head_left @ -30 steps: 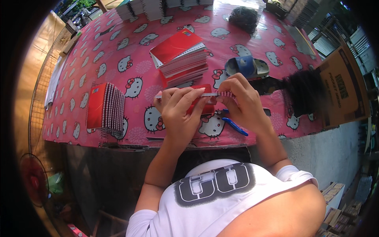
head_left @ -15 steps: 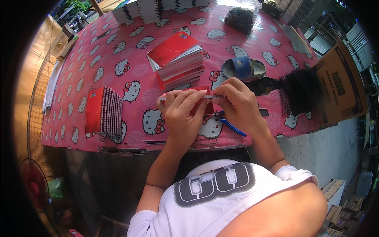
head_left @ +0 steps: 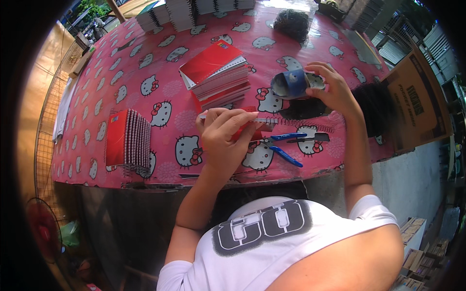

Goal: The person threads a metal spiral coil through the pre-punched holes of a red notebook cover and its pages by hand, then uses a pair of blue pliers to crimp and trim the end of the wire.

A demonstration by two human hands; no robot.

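Observation:
My left hand (head_left: 225,131) pinches a small red-covered notebook (head_left: 250,138) edge-on above the near part of the table. A thin spiral wire coil (head_left: 308,124) runs through part of the notebook's edge and sticks out to the right. My right hand (head_left: 335,89) is at the right end of a blue slide slipper (head_left: 295,83), thumb on the near side and fingers on the far side. Below the coil lie blue-handled pliers (head_left: 287,148), their jaws partly hidden by the notebook.
A stack of red notebooks (head_left: 216,68) lies beyond my left hand; bound ones (head_left: 127,140) stand at the left. Black coils (head_left: 371,109) lie beside an open cardboard box (head_left: 420,104) at the right. A bag of dark coils (head_left: 291,25) and more notebooks (head_left: 179,14) are at the back.
My right hand has let go of the coil at the notebook's edge and moved right and away to the slipper. The coil's free length and the pliers are now uncovered. My left hand stays put.

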